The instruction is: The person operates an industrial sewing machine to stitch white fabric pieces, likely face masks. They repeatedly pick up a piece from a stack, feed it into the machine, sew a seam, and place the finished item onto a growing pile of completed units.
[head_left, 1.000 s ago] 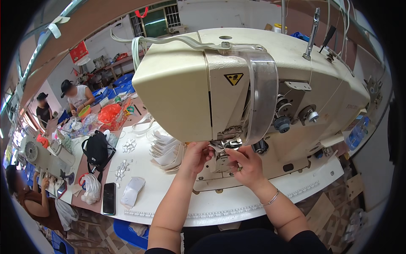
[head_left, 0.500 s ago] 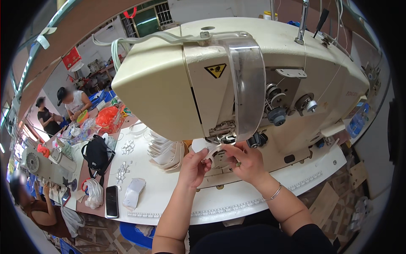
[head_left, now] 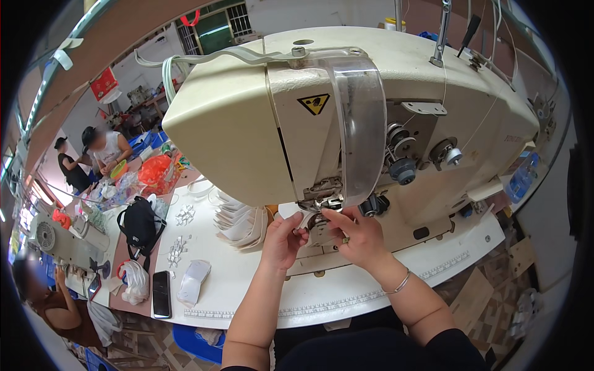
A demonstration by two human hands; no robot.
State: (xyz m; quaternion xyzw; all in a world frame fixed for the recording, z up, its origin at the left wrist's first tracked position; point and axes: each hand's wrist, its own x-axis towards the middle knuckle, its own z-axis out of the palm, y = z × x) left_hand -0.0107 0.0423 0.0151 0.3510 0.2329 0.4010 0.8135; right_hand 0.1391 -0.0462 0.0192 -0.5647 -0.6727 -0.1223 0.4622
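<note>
A large cream sewing machine [head_left: 226, 133] fills the middle, its presser foot [head_left: 328, 203] just beyond my fingertips. My left hand [head_left: 283, 246] pinches a white, curved fabric-like piece [head_left: 287, 210] between thumb and fingers, left of the foot. On the other side, my right hand [head_left: 360, 236] is closed, its index finger and thumb at the same piece's edge, close under the needle area. Fingers and foot hide most of that edge. A ring and a bracelet [head_left: 399, 283] are on my right hand and wrist. Left of my hands stands a stack of similar white pieces [head_left: 238, 219].
On the white tabletop lie a black phone [head_left: 161, 295], a separate white piece [head_left: 194, 281] and small whitish bits [head_left: 178, 250]. A printed ruler strip [head_left: 346, 302] follows the front edge. Farther left are a black bag [head_left: 141, 226], a white plastic bag [head_left: 135, 283] and several other people.
The white piece has shifted slightly, and less of its strip shows between my hands. Both hands stay near the presser foot. In the background, a person at far left has changed posture.
</note>
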